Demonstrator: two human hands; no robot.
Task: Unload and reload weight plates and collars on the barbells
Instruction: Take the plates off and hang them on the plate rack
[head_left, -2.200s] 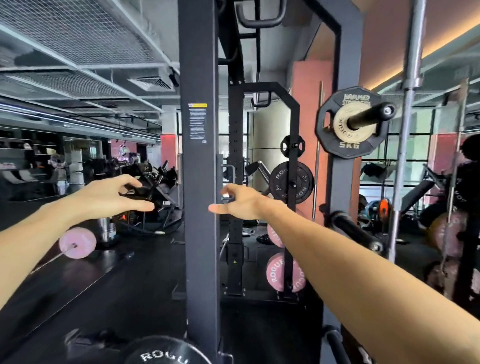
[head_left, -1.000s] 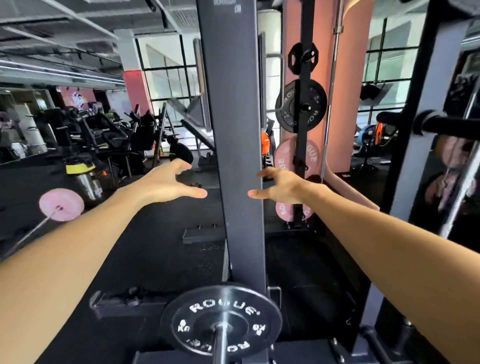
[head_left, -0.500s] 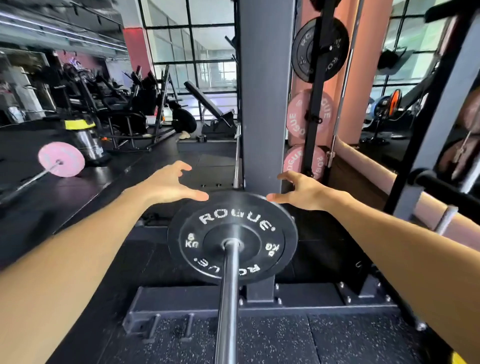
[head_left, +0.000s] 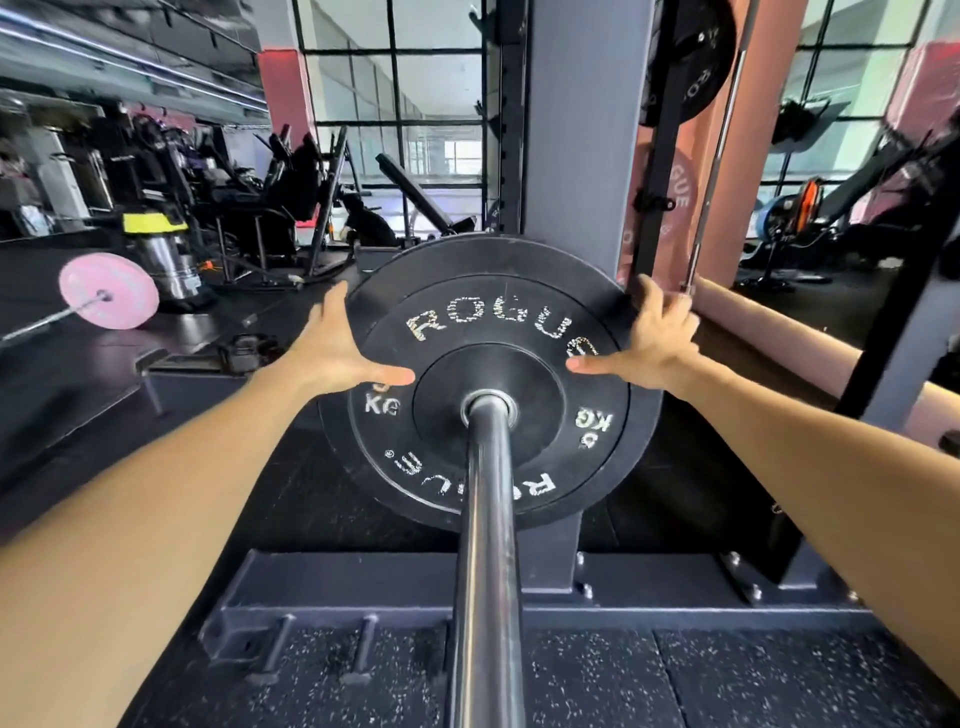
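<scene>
A black Rogue weight plate (head_left: 488, 312) sits on the end of a dark barbell sleeve (head_left: 488, 519) that points straight at me. No collar shows on the sleeve in front of the plate. My left hand (head_left: 332, 353) is on the plate's left rim, fingers curled round the edge and thumb pressed on the face. My right hand (head_left: 654, 338) holds the right rim the same way, its thumb lying on the face near the lettering.
A grey rack upright (head_left: 582, 130) stands directly behind the plate, with its base beam (head_left: 363, 582) below. Black (head_left: 696, 62) and pink (head_left: 675, 202) plates hang on storage pegs at right. A pink-plated barbell (head_left: 109, 291) and a steel vacuum (head_left: 161, 249) stand at left.
My view dropped from the rack upright to the barbell end and came closer. Both hands moved down and forward from open air onto the plate's two sides.
</scene>
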